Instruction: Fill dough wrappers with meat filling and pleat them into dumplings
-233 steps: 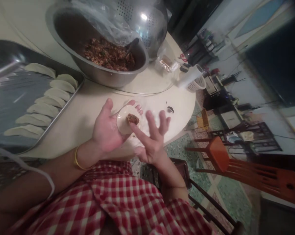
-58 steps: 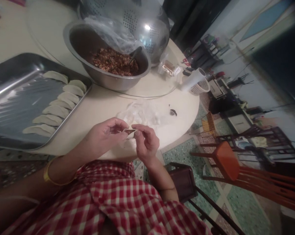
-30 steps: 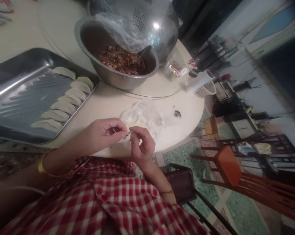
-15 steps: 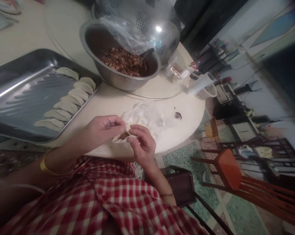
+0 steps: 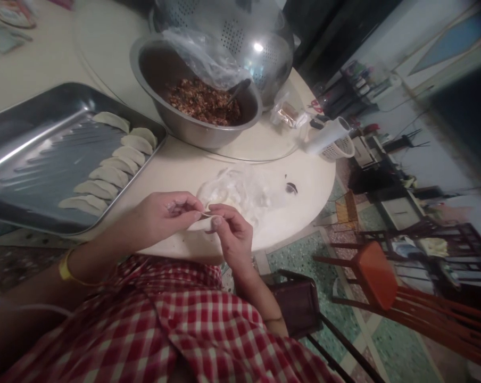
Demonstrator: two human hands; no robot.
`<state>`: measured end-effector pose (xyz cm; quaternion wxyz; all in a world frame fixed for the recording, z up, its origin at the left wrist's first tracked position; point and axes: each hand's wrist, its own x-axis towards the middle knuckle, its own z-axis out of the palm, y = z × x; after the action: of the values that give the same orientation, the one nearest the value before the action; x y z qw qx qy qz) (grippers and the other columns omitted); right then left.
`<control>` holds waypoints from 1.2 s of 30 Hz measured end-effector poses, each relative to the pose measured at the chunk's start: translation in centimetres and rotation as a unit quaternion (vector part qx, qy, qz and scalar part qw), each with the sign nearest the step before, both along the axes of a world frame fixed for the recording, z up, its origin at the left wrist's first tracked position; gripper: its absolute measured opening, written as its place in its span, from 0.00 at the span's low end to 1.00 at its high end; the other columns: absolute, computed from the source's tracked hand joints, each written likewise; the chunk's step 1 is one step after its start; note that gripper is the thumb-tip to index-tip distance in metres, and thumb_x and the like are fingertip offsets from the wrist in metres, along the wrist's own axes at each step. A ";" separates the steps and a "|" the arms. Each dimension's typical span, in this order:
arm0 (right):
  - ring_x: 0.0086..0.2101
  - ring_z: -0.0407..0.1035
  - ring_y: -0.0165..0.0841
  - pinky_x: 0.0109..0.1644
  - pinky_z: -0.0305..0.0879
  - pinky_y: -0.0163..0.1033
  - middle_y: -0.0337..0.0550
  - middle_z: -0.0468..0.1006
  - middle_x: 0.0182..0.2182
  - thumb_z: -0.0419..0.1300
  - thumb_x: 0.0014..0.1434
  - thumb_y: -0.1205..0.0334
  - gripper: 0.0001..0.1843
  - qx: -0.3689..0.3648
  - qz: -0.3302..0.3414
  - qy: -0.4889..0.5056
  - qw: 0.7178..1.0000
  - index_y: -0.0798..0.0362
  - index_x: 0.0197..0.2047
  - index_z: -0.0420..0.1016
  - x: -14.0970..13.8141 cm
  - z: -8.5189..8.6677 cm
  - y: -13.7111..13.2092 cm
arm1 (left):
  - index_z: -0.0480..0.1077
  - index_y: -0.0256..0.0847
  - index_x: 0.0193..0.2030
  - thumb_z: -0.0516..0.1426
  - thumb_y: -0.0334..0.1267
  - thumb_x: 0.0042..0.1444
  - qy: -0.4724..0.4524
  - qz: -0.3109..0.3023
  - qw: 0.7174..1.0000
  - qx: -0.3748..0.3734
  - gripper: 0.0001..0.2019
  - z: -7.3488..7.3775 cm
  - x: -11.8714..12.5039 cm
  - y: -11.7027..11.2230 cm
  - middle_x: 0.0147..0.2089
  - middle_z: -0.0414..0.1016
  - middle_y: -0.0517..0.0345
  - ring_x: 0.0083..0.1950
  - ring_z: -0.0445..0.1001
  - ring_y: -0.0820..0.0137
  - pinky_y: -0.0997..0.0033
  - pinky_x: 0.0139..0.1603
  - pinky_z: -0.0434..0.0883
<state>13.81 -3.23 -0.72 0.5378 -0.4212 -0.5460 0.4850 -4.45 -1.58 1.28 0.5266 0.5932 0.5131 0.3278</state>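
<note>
A pale folded dumpling sits pinched between both hands above the near edge of the round table. My left hand grips its left side with thumb and fingers closed. My right hand pinches the right end. A crumpled clear plastic sheet with round wrappers lies just beyond the hands. The steel bowl of brown minced filling stands further back, with a spoon handle sticking out.
A metal tray at the left holds a row of several finished dumplings. A perforated colander leans behind the bowl. A small white basket lies at the table's right edge. An orange chair stands on the floor.
Earlier the wrapper lay open on my left palm with filling on it. Now it is folded shut and both hands pinch its edge. The view has shifted slightly.
</note>
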 end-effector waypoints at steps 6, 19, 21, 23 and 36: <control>0.46 0.75 0.33 0.57 0.72 0.47 0.38 0.81 0.42 0.68 0.55 0.55 0.10 -0.023 0.025 -0.018 0.999 0.42 0.42 0.82 0.3 -0.6 0.2 | 0.76 0.43 0.36 0.59 0.49 0.55 -0.008 -0.012 1.000 -0.002 0.12 -0.4 -0.2 0.7 0.33 0.78 0.61 0.35 0.75 0.72 0.77 0.36 0.71; 0.39 0.76 0.30 0.33 0.77 0.34 0.38 0.81 0.39 0.69 0.53 0.53 0.07 -0.093 0.037 0.080 0.992 0.45 0.35 0.81 -0.2 -0.8 0.8 | 0.76 0.45 0.42 0.58 0.51 0.56 0.062 -0.032 0.998 0.009 0.14 0.3 -1.0 0.5 0.39 0.81 0.60 0.39 0.78 0.68 0.74 0.41 0.73; 0.40 0.76 0.30 0.34 0.77 0.34 0.39 0.81 0.39 0.69 0.53 0.53 0.07 -0.091 0.031 0.074 0.993 0.45 0.34 0.81 -0.2 -0.7 0.8 | 0.75 0.44 0.40 0.58 0.51 0.56 0.074 -0.026 0.997 0.005 0.14 0.3 -1.0 0.5 0.38 0.81 0.60 0.38 0.78 0.69 0.74 0.40 0.72; 0.41 0.76 0.31 0.37 0.78 0.36 0.39 0.82 0.39 0.69 0.53 0.53 0.07 -0.083 0.017 0.056 0.995 0.46 0.34 0.81 -0.2 -0.6 0.9 | 0.75 0.44 0.38 0.57 0.51 0.56 0.091 -0.017 0.996 0.009 0.13 0.4 -0.9 0.5 0.36 0.80 0.60 0.37 0.77 0.69 0.74 0.38 0.72; 0.44 0.76 0.32 0.54 0.74 0.44 0.41 0.83 0.40 0.66 0.58 0.57 0.05 0.002 0.002 0.006 1.000 0.46 0.38 0.82 -0.9 -0.5 0.5 | 0.74 0.42 0.34 0.56 0.47 0.59 0.099 -0.029 0.988 0.112 0.12 1.9 0.2 0.2 0.37 0.76 0.58 0.37 0.74 0.70 0.71 0.40 0.69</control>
<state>12.89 -2.72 -1.21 0.5412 -0.4161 -0.5448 0.4870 -4.29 -1.42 3.19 0.4130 0.6925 0.5055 0.3072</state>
